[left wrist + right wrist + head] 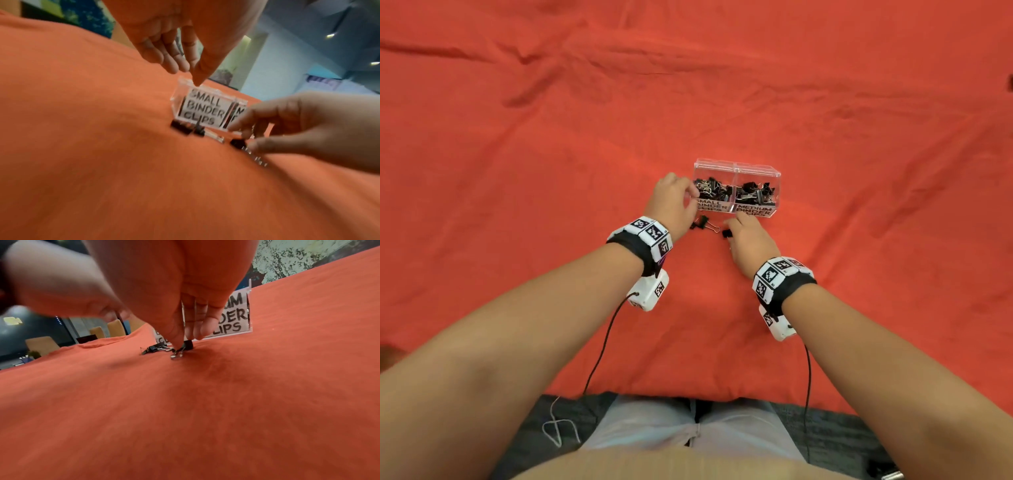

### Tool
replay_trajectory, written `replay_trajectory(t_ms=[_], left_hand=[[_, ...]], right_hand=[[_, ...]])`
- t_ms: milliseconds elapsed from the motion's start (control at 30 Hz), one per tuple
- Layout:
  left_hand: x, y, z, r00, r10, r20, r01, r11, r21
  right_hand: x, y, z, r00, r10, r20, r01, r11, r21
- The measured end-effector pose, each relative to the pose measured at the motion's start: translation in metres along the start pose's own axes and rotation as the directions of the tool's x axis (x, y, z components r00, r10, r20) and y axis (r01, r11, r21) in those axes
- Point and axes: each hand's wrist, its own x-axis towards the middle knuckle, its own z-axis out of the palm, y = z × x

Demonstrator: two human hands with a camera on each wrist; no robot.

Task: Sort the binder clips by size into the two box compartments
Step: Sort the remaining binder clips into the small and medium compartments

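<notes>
A clear two-compartment box (737, 168) stands on the red cloth, its left half labelled SMALL BINDER CLIPS (202, 110) and its right half MEDIUM BINDER CLIPS (232, 318). Both halves hold several black clips. My left hand (692, 198) hovers at the box's left end with loosely straight fingers holding nothing, and the thumb tip (196, 81) touches the rim. My right hand (731, 229) is down on the cloth in front of the box, thumb and forefinger pinching a black binder clip (726, 234) by its wire handle (177, 354). Two more loose clips (700, 223) lie just left of it.
The wrinkled red cloth (688, 102) covers the whole table, with its near edge by my lap (688, 401). Cables run from both wrist cameras toward me. Chairs (115, 328) and a room show beyond the table's far side.
</notes>
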Motion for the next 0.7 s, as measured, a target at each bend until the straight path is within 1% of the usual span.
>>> replay_trajectory(t_ms=[100,133,200,267,367,433,533,567,633,700], left_hand=[[-0.027,-0.024,0.009,0.986,-0.127,0.105,0.126,0.992,0.017],[-0.032,-0.028,0.013,0.978,-0.144,0.149,0.138,0.989,0.045],[-0.037,-0.029,0.021,0.969,-0.135,0.206,0.122,0.990,0.073],[-0.036,-0.023,0.027,0.968,-0.135,0.211,0.123,0.990,0.068],[-0.029,-0.011,0.032,0.962,-0.212,0.174,0.204,0.977,0.066],[-0.025,-0.007,0.035,0.959,-0.248,0.140,0.240,0.968,0.074],[-0.024,-0.006,0.036,0.960,-0.255,0.115,0.246,0.965,0.086],[-0.025,-0.008,0.036,0.961,-0.253,0.115,0.243,0.966,0.088],[-0.028,-0.012,0.036,0.965,-0.237,0.113,0.231,0.971,0.064],[-0.032,-0.017,0.035,0.971,-0.211,0.115,0.211,0.977,0.016]], right_hand=[[-0.003,0.005,0.000,0.997,0.072,0.021,-0.073,0.997,0.041],[-0.004,0.007,0.001,0.995,0.100,0.018,-0.101,0.993,0.067],[-0.007,0.009,0.001,0.987,0.160,0.007,-0.159,0.975,0.154],[-0.010,0.008,0.001,0.979,0.204,-0.009,-0.196,0.950,0.243],[-0.015,0.005,-0.004,0.971,0.241,-0.012,-0.222,0.911,0.349],[-0.015,0.000,-0.009,0.981,0.195,0.010,-0.186,0.921,0.342],[-0.008,-0.011,-0.022,0.994,0.111,0.013,-0.110,0.947,0.302],[-0.004,-0.013,-0.029,0.995,0.096,-0.017,-0.086,0.949,0.303],[0.005,-0.012,-0.047,0.985,0.122,-0.124,-0.077,0.946,0.316],[0.014,-0.002,-0.068,0.944,0.204,-0.260,-0.110,0.936,0.334]])
